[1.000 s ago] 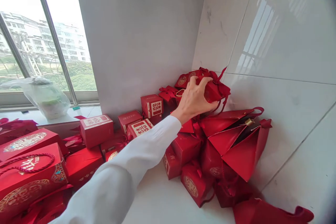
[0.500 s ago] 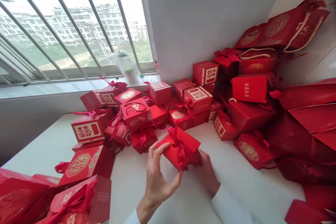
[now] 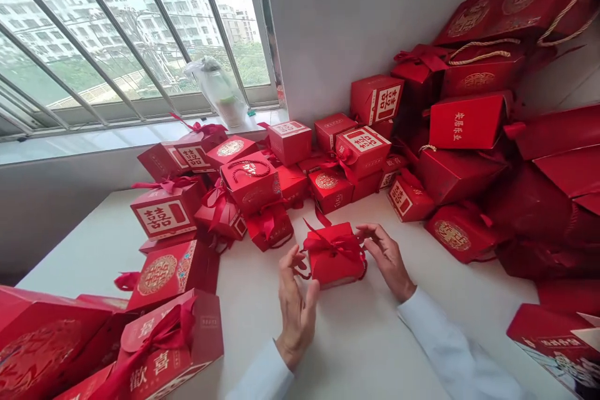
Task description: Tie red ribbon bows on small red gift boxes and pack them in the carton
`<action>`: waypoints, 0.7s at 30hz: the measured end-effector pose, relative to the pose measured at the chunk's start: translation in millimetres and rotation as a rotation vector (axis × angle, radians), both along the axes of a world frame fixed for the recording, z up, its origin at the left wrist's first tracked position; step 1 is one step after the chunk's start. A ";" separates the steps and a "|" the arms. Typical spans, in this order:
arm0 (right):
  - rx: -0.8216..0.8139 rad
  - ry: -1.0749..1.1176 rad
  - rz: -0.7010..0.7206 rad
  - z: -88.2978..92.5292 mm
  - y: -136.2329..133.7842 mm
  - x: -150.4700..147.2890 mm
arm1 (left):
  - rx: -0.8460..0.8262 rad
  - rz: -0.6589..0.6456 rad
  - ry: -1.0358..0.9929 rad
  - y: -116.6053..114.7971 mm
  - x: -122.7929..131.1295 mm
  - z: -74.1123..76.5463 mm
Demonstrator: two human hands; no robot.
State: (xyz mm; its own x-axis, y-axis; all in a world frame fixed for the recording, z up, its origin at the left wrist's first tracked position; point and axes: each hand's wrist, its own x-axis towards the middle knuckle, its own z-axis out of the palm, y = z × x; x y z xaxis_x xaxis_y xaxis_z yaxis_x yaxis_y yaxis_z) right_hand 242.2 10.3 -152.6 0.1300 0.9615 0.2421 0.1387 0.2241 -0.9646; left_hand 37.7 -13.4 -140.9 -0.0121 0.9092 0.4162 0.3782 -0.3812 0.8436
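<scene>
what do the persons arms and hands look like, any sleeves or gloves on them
Both arms wear long, loose white shirt sleeves: the left sleeve and the right sleeve reach the wrists. The left hand and right hand are bare, with no gloves, and no ring or watch shows.

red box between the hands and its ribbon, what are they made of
The red box looks like stiff card with a smooth, lightly glossy coating: its folded edges stay straight and crisp, and its faces carry a soft sheen. The ribbon looks like satin or a similar woven synthetic, going by its soft loops and shiny surface, though the exact fibre can't be told from here.
</scene>
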 end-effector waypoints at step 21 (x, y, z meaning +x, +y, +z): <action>0.281 -0.604 0.063 89.3 -8.0 -20.1 | -0.288 -0.639 0.310 71.9 -24.8 95.3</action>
State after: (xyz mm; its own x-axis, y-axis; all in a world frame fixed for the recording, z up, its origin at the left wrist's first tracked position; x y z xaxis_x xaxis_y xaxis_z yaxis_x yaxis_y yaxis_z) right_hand 222.0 2.3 -63.3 -0.1613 0.8525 0.4973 0.6143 0.4811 -0.6255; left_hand 12.9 58.5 -45.6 0.6315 0.7731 0.0602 0.3937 -0.3865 0.8340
